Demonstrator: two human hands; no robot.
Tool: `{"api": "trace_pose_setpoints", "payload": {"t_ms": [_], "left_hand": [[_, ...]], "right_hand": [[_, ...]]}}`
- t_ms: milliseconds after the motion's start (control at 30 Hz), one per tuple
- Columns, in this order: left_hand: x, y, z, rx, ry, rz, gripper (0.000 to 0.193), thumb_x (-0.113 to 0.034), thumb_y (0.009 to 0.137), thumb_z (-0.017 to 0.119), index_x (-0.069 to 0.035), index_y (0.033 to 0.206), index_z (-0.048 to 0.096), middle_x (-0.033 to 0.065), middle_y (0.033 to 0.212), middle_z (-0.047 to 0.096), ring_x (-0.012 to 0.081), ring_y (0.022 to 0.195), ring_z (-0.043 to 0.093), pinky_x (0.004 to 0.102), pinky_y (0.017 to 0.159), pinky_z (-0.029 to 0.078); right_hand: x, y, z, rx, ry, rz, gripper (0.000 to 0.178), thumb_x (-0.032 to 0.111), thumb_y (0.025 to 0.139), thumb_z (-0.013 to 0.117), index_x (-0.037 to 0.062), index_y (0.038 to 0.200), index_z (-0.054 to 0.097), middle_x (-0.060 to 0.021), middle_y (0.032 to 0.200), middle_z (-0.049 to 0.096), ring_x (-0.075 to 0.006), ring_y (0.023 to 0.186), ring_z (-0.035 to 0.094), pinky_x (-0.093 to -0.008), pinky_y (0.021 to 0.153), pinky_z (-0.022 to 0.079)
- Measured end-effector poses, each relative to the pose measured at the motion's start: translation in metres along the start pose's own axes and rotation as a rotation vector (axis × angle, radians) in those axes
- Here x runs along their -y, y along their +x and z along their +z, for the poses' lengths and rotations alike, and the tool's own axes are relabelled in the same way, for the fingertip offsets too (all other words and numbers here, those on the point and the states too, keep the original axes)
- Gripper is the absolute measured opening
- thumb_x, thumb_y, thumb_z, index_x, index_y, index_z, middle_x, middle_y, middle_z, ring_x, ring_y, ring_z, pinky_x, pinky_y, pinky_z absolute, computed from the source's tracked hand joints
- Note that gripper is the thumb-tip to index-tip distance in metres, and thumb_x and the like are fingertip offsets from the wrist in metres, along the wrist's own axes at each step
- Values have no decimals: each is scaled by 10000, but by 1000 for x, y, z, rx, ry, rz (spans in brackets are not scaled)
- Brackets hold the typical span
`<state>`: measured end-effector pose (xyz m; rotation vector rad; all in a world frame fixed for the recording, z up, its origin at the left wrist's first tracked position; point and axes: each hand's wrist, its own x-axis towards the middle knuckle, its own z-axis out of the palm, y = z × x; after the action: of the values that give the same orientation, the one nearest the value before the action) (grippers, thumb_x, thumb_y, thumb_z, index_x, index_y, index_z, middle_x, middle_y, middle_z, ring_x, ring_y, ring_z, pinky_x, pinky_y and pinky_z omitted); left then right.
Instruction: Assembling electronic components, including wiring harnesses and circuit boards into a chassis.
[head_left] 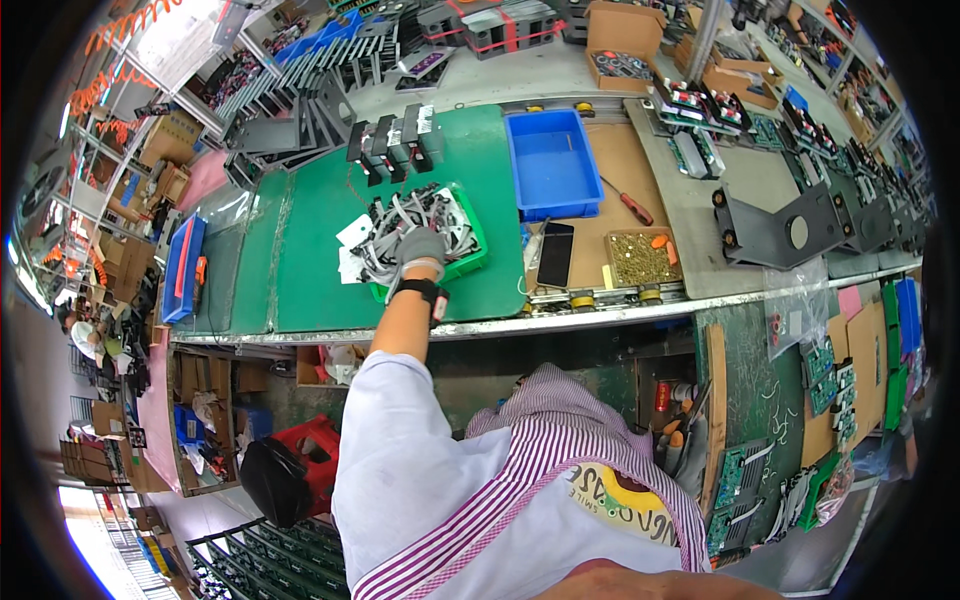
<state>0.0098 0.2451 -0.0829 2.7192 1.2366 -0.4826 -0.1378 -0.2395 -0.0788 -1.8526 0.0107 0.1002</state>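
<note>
My left hand [421, 248], in a grey glove with a black band at the wrist, reaches into a green bin [470, 225] on the workbench. The bin is heaped with grey ribbon cables [405, 215] that have dark connectors. My fingers point down into the heap, and their tips are hidden, so I cannot make out whether they grip a cable. White paper slips [352, 245] lie against the bin's left side. Just beyond the bin stands a row of dark boxy parts with pale tops [395, 145]. My right hand does not show.
Right of the green mat [320, 290] are an empty blue tray [553, 165], a red-handled screwdriver [636, 208], a dark phone [556, 254] and a box of brass-coloured screws [643, 258]. Grey metal brackets [790, 228] and circuit assemblies stand further right. Another blue tray [183, 268] sits at the left end.
</note>
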Motion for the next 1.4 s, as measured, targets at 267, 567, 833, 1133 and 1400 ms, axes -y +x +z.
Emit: {"api": "trace_pose_setpoints", "payload": {"t_ms": [267, 567, 833, 1133, 1400], "left_hand": [[25, 44, 29, -186, -489, 73, 355, -317, 684, 590, -12, 865, 603, 184, 903, 610, 296, 817, 601, 383, 729, 449], [29, 0, -19, 404, -2357, 633, 128, -32, 807, 457, -6, 926, 494, 110, 856, 546, 238, 795, 521, 414, 781, 441], [-72, -130, -12, 1414, -2028, 902, 417, -171, 777, 634, -53, 1130, 447, 141, 1074, 527, 274, 1002, 530, 482, 780, 495], [-128, -220, -11, 1596, -1626, 1010, 457, -197, 799, 581, 4, 1169, 403, 191, 1074, 514, 353, 1007, 517, 470, 889, 412], [-155, -240, -5, 1613, -1460, 1080, 437, -207, 826, 539, 14, 1175, 394, 182, 1076, 509, 325, 1001, 530, 433, 875, 427]], "right_hand": [[25, 13, 36, -12, 154, 51, 452, 351, 859, 493, 37, 1172, 406, -11, 791, 520, -65, 619, 483, -198, 537, 410], [52, 26, 38, 29, 119, -52, 411, 238, 879, 486, 13, 1211, 397, -19, 769, 518, -67, 613, 480, -187, 532, 404], [118, 63, 29, 413, 128, -177, 509, 308, 820, 569, -5, 1198, 435, 1, 740, 495, -79, 641, 461, -215, 591, 394], [126, 44, -7, 642, 261, 40, 502, 258, 843, 518, 3, 1247, 366, -47, 789, 541, -78, 599, 522, -208, 540, 455], [112, 23, -32, 516, 198, 173, 534, 248, 831, 500, 21, 1272, 303, -57, 786, 566, -91, 610, 555, -206, 506, 454]]}}
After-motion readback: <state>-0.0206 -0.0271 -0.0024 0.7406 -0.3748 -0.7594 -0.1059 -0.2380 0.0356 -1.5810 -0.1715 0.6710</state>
